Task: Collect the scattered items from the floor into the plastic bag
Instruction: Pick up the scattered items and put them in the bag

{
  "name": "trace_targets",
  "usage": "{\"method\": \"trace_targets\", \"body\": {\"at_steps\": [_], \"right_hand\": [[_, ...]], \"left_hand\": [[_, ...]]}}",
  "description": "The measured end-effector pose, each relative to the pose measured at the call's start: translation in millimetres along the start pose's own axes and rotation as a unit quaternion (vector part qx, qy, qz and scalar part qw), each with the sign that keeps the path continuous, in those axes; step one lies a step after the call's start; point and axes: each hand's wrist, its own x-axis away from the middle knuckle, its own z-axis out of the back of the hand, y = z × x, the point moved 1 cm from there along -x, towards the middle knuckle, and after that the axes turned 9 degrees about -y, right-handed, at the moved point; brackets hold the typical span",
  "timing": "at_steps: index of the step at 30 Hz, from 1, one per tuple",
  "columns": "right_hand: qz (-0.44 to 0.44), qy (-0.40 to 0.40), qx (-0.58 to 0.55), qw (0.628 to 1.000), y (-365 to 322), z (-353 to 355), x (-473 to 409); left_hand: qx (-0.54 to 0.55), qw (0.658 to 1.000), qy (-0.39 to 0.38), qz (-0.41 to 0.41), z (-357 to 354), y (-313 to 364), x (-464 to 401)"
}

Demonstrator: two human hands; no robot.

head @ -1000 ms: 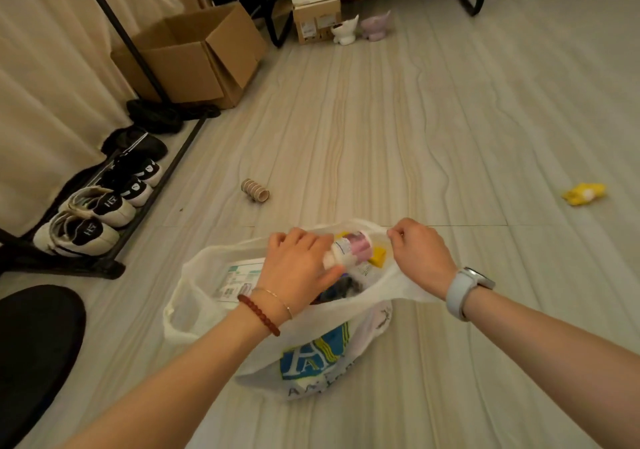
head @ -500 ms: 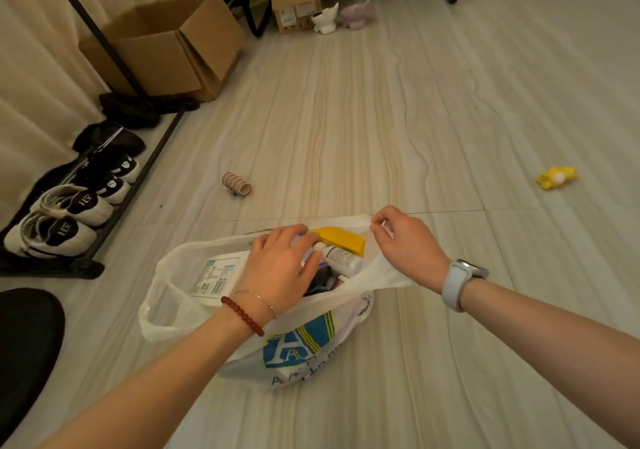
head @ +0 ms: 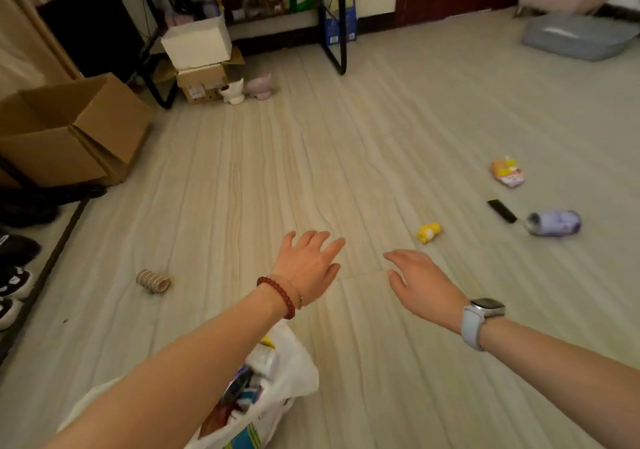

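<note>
Both hands are out over the floor w/ nothing in them. Left hand (head: 309, 268) has fingers spread apart, palm down, red bead bracelet (head: 277, 295) on the wrist. Right hand (head: 424, 284) is flat and loose too, fingers apart, watch (head: 479, 317) on that wrist. Plastic bag (head: 277, 389) sits on the floor right under the left forearm, mouth gaping, stuff visible inside but too jumbled to ID. Still loose on the floor: ribbed beige roll thing (head: 152, 280) off to the left, small yellow toy (head: 428, 232) just past the right hand, then further right a purple bottle (head: 554, 223), a black remote-ish bar (head: 502, 211) beside it, and an orange/pink packet (head: 507, 172) beyond those. Open cardboard box (head: 69, 130) far left.
</note>
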Motion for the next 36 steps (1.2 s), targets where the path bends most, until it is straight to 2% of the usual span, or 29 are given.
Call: {"method": "trace_targets", "body": {"at_steps": [4, 7, 12, 17, 21, 25, 31, 36], "right_hand": [[-0.055, 0.037, 0.023, 0.998, -4.9, 122.8, 44.7], [-0.079, 0.043, 0.024, 0.996, -23.6, 216.1, 92.2], [-0.142, 0.056, -0.001, 0.988, -63.0, 373.1, 162.2], [-0.192, 0.077, -0.05, 0.977, -85.5, 493.3, 197.4], [-0.221, 0.083, -0.114, 0.965, -95.6, 536.3, 193.4], [-0.229, 0.087, -0.169, 0.955, -99.5, 542.5, 158.2], [-0.275, 0.056, -0.189, 0.941, -96.9, 557.0, 59.5], [-0.323, 0.083, -0.218, 0.917, -91.0, 588.2, -7.1]], "left_hand": [[0.121, 0.989, -0.022, 0.083, 111.1, 23.7, -0.5], [0.173, 0.978, -0.055, 0.104, 200.5, 38.8, 22.2], [0.17, 0.98, -0.037, 0.096, 358.6, 51.4, 75.7], [0.234, 0.965, 0.028, 0.111, 478.5, 55.1, 112.0], [0.267, 0.956, 0.047, 0.113, 519.3, 44.8, 117.3], [0.301, 0.943, 0.068, 0.127, 527.4, 22.9, 88.4], [0.309, 0.947, 0.028, 0.087, 544.7, -16.1, -20.7], [0.294, 0.954, 0.004, 0.051, 573.8, -50.3, -116.7]]}}
